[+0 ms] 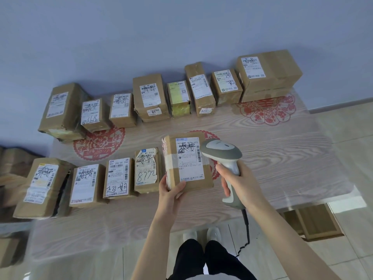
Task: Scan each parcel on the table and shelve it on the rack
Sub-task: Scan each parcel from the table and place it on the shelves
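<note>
- Brown cardboard parcel (187, 164), white label up, gripped at near-left corner by left hand (169, 190).
- Right hand (240, 183) clasps grey handheld scanner (222, 152).
- Left of it, smaller brown box (146, 170) reads "8772".

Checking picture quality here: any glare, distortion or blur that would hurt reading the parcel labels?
Head view: light is soft and even, shadows faint; pale glare lies on the glossy table along its near and right edges; the wide angle curves the table edge and wall line; the left border is smeared; the held parcel label reads sharp, back-row print is too small.
</note>
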